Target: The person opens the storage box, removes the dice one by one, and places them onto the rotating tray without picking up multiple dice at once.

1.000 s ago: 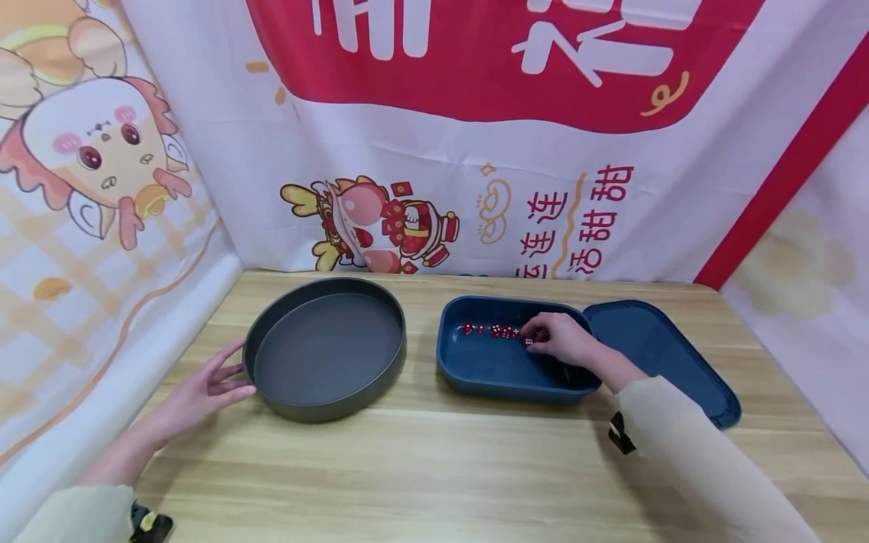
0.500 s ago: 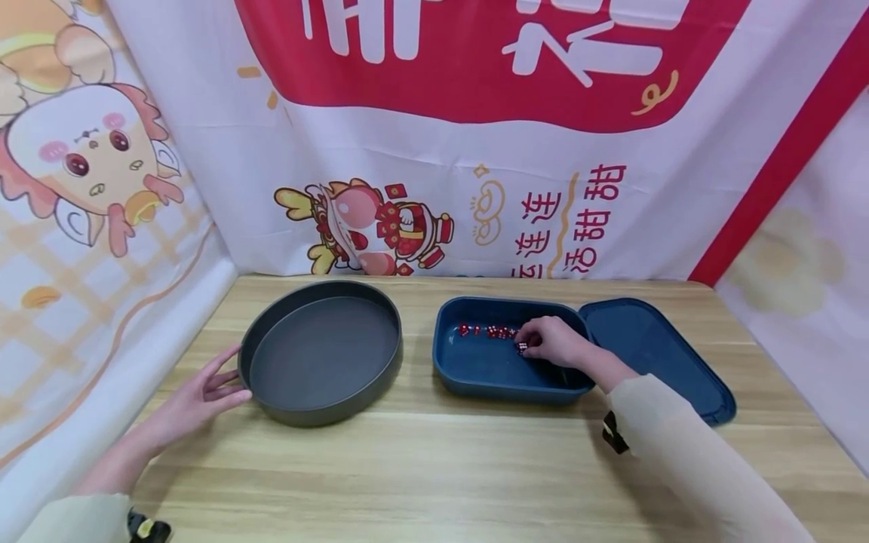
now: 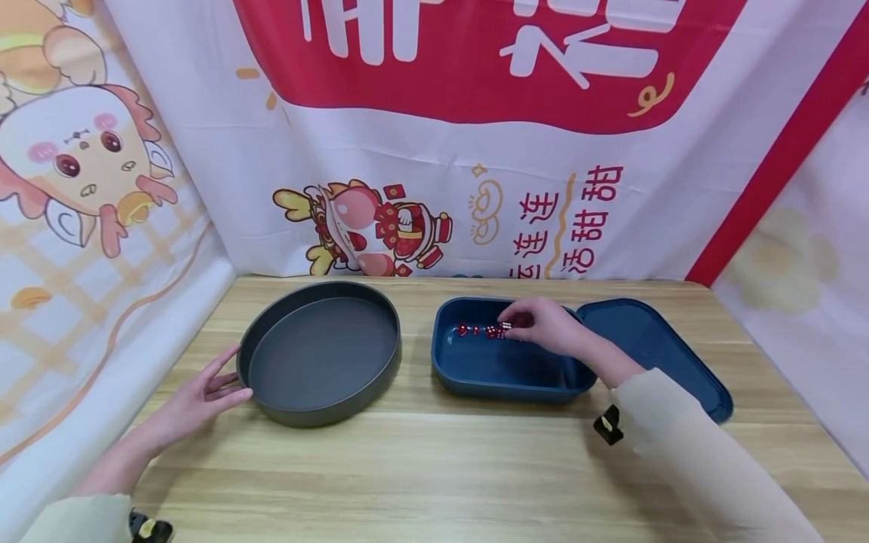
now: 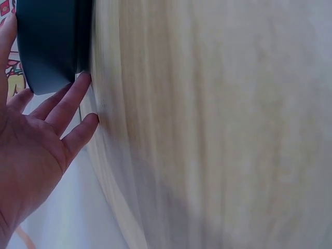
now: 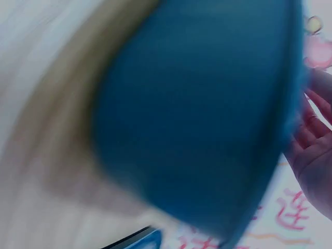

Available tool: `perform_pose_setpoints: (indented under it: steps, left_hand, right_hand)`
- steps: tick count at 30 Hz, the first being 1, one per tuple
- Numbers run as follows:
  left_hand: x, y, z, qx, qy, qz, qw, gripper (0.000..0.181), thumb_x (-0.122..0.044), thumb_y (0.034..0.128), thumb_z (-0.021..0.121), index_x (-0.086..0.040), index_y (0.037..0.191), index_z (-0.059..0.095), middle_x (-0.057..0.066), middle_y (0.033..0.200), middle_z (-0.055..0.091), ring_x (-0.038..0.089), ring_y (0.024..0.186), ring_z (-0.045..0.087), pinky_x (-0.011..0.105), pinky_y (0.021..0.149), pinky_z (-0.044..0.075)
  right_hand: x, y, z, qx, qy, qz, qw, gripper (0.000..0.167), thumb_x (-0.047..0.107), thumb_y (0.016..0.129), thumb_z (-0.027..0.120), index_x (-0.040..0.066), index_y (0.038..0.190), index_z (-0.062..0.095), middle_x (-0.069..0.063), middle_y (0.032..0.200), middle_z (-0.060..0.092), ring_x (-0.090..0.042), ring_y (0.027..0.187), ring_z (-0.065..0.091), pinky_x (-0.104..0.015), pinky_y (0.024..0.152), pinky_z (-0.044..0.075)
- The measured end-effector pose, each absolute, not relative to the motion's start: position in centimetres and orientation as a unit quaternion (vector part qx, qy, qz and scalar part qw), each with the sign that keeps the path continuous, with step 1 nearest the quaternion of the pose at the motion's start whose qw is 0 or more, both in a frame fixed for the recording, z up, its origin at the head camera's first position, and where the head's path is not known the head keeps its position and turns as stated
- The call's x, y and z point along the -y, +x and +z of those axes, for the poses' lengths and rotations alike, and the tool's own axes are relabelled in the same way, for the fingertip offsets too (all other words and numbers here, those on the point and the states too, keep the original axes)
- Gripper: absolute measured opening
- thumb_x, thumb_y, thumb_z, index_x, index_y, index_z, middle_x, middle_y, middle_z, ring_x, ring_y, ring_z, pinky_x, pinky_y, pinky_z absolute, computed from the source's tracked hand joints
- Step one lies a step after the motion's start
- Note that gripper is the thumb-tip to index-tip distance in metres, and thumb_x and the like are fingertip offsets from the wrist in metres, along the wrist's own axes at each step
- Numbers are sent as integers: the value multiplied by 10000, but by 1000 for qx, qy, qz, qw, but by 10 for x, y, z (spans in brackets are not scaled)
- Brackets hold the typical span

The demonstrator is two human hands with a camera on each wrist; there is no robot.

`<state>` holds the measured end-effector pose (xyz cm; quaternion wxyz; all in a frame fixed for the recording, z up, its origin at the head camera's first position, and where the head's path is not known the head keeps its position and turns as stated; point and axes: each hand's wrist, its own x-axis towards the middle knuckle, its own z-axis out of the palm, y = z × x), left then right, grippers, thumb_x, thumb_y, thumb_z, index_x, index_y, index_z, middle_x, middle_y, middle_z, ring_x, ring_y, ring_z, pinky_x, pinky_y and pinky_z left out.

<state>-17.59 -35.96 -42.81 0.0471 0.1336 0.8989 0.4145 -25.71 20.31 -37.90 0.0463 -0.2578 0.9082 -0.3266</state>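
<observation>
Two containers are standing on the wood-grain bench (image 3: 407, 475): a round pan (image 3: 322, 354) at left and a rectangular box (image 3: 502, 390) at right. A strip of pale grain is showing between their walls, and a wider stretch is running in front of both. The bench's rear edge is meeting a printed cloth (image 3: 407, 143), with both containers sitting near it. A dark blue lid (image 3: 658, 354) is lying flat beside the box's right end, the right sleeve (image 3: 699, 445) partly covering it; whether lid and box are touching, cannot tell.

Contents: the box is holding small red dice (image 3: 490, 332), lined up in a loose row toward its rear wall. The right hand (image 3: 546, 326) is reaching over the box's right side — thumb and forefinger pinching one die (image 3: 505, 326) beside the row. The left hand (image 3: 204, 396) is resting released, fingers extended and spread, tips touching the pan's outer left wall.

Materials: the pan is showing a matte dark-grey finish, flat floor and low upright wall. The box is looking smooth and faintly glossy — corners rounded, navy throughout. The dice are showing white pips. The right wrist view is blurring the box's side.
</observation>
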Motion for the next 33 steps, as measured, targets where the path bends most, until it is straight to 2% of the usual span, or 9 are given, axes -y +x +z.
perform_pose_setpoints:
  steps: [7, 15, 20, 27, 33]
  left_hand:
    - [360, -174, -425, -901, 128, 412, 58, 850, -159, 954, 649, -25, 1554, 63, 443, 1301, 430, 500, 1190, 477, 97, 808, 413]
    - [360, -172, -424, -903, 106, 409, 75, 858, -198, 963, 639, -75, 1566, 41, 435, 1286, 453, 490, 1183, 508, 100, 799, 403]
    - [358, -175, -425, -899, 110, 416, 79, 856, -209, 963, 639, -101, 1571, 45, 422, 1333, 420, 488, 1215, 481, 101, 810, 403]
    - [356, -177, -425, -901, 112, 412, 79, 856, -219, 965, 636, -106, 1572, 43, 415, 1335, 426, 481, 1214, 487, 115, 831, 400]
    - [357, -175, -423, -903, 109, 408, 77, 860, -221, 967, 634, -102, 1571, 34, 419, 1346, 411, 479, 1220, 481, 112, 826, 402]
  right_hand:
    - [-160, -253, -357, -890, -292, -346, 51, 255, 104, 878, 733, 59, 1129, 714, 4, 985, 679, -160, 842, 602, -304, 768, 529]
    - [-107, -260, -346, -877, -340, -334, 56, 199, 123, 897, 718, 96, 1094, 721, 14, 973, 681, -116, 792, 608, -247, 722, 523]
    - [-71, -264, -342, -871, -359, -328, 66, 186, 140, 905, 710, 103, 1087, 725, 6, 1015, 688, -114, 839, 633, -217, 730, 518]
    - [-25, -266, -346, -861, -387, -322, 77, 210, 113, 904, 704, 86, 1111, 715, -17, 1017, 679, -113, 863, 617, -186, 774, 498]
    - [9, -268, -363, -861, -373, -334, 91, 221, 115, 900, 709, 92, 1119, 721, -7, 1002, 657, -99, 855, 599, -162, 747, 489]
